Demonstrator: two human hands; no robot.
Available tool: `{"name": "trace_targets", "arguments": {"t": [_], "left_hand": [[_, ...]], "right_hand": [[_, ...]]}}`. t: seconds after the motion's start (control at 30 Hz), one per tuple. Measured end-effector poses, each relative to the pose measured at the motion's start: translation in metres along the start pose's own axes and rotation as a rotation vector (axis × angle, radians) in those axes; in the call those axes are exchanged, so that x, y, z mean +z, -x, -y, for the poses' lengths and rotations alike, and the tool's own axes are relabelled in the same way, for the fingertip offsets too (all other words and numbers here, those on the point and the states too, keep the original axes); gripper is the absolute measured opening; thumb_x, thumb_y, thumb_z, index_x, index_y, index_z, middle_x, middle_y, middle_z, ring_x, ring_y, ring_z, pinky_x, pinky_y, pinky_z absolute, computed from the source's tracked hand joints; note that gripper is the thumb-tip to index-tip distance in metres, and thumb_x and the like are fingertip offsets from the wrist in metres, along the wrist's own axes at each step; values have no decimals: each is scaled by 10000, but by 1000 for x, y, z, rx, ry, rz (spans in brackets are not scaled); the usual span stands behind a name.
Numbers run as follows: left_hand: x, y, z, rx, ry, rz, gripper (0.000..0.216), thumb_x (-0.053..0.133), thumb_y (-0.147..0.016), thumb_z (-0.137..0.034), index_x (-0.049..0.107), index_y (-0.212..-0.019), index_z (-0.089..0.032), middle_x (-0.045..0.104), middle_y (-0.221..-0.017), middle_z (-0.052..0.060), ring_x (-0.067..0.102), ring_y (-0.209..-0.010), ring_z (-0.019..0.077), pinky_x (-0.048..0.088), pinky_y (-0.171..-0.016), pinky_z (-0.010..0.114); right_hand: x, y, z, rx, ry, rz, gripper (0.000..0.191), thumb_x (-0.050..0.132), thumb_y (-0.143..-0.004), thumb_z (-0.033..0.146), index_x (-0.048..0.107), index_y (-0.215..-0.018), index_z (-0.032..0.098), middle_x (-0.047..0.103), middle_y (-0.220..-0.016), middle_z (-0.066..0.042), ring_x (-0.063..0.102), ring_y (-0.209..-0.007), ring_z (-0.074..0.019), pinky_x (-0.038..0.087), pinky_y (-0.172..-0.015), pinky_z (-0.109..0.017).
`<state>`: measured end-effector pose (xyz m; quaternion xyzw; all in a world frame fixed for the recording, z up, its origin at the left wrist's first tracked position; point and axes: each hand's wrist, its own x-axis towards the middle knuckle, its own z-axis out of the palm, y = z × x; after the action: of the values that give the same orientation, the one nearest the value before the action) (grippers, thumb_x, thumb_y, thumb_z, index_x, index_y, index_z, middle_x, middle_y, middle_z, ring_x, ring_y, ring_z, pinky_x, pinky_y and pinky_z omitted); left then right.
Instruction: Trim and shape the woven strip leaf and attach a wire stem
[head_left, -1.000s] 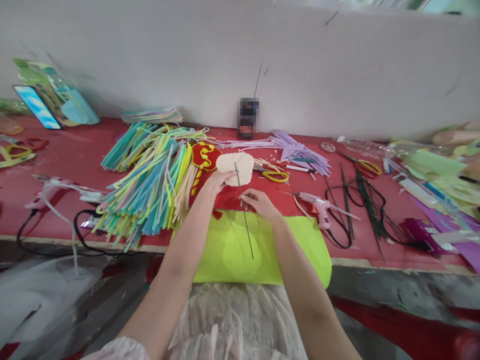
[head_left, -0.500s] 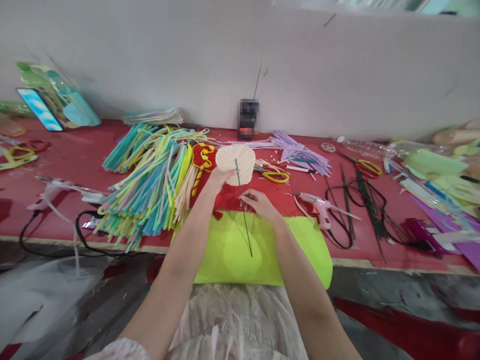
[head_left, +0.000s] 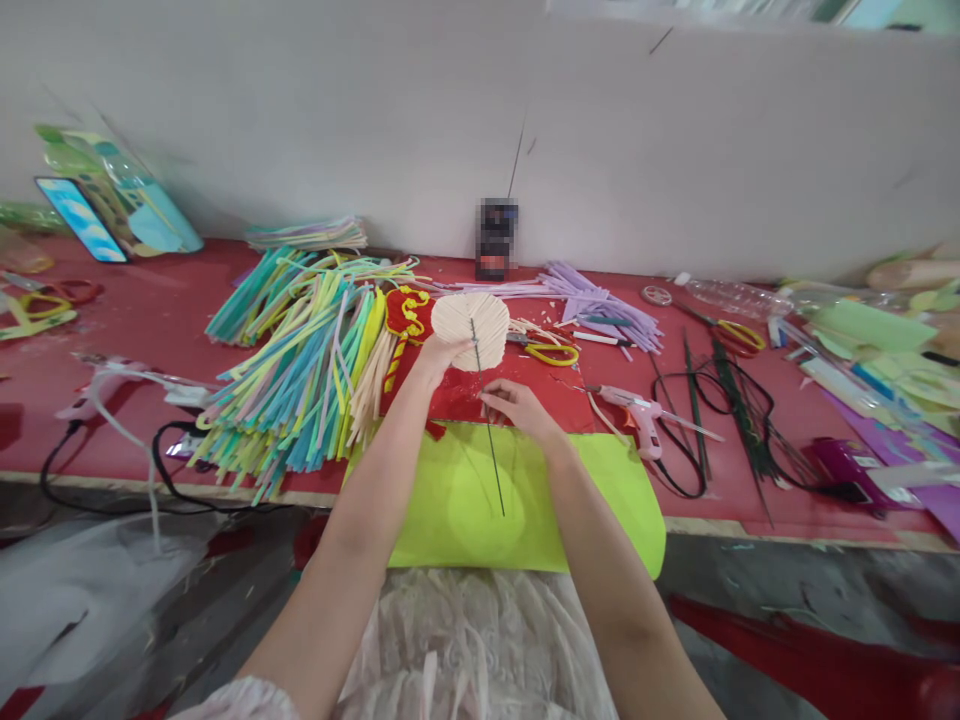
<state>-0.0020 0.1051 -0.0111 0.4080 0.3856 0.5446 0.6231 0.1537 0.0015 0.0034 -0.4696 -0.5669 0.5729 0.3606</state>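
A cream leaf-shaped piece [head_left: 480, 318], ribbed like rows of pipe cleaner, is pinched at its lower left edge by my left hand [head_left: 444, 356]. A thin dark wire stem [head_left: 495, 468] runs from the middle of the leaf down toward me. My right hand [head_left: 516, 404] has its thumb and fingertips closed on that stem, a short way below the leaf. Beneath both hands lie a red sheet [head_left: 559, 400] and a bright yellow-green sheet [head_left: 465, 490]. Yellow-handled scissors [head_left: 553, 353] rest just right of the leaf.
A big pile of coloured pipe cleaners [head_left: 292, 370] lies to the left, with purple ones [head_left: 600, 305] behind. A pink glue gun [head_left: 637, 420] and dark wires [head_left: 739, 420] are at right. Another glue gun [head_left: 105, 385] sits far left. A pixelated phone [head_left: 495, 240] leans on the wall.
The leaf has tilted or shifted very slightly to the left, and the stem's lower end sits a touch lower. Both hands keep their grip in nearly the same place.
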Motion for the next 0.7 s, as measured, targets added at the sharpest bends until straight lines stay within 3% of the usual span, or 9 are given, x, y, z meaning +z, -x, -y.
{"name": "trace_targets", "arguments": {"t": [0.2,0.4,0.47,0.57,0.7], "left_hand": [[2,-2,-1,45,82,-65,509,749,-582,-225,634,-1070,-131,676,-1089,112,641,-976,226,479,-896,368],[4,10,-8,-175,-3,-99,444,717,-606,-216,642,-1033,-120,688,-1047,127,662,-904,234,516,-804,357],[4,20,-7,-210,-121,-81,431,718,-599,-225,649,-1009,-109,690,-1036,139,662,-899,251,513,-792,360],[6,39,-9,-213,-509,-80,376,705,-618,-241,662,-970,-117,684,-1045,147,639,-966,278,488,-818,361],[13,68,-21,-62,-970,-133,502,684,-669,-318,580,-1124,-131,639,-1124,169,593,-1054,292,451,-868,369]], "right_hand": [[-9,6,3,-26,-217,13,231,675,-718,386,582,-782,185,614,-610,28,505,-472,-63,396,-452,-184],[-21,6,4,-117,-514,-190,212,705,-685,357,577,-753,203,576,-565,52,445,-397,-45,324,-335,-154],[-21,4,5,-127,-545,-237,216,715,-671,354,576,-739,204,587,-572,50,448,-389,-42,331,-325,-150],[-19,2,6,-123,-560,-248,221,730,-655,345,579,-731,202,600,-569,46,472,-396,-45,358,-331,-144],[-16,1,5,-127,-527,-238,239,735,-651,361,583,-732,196,613,-565,39,477,-392,-49,365,-329,-147]]}}
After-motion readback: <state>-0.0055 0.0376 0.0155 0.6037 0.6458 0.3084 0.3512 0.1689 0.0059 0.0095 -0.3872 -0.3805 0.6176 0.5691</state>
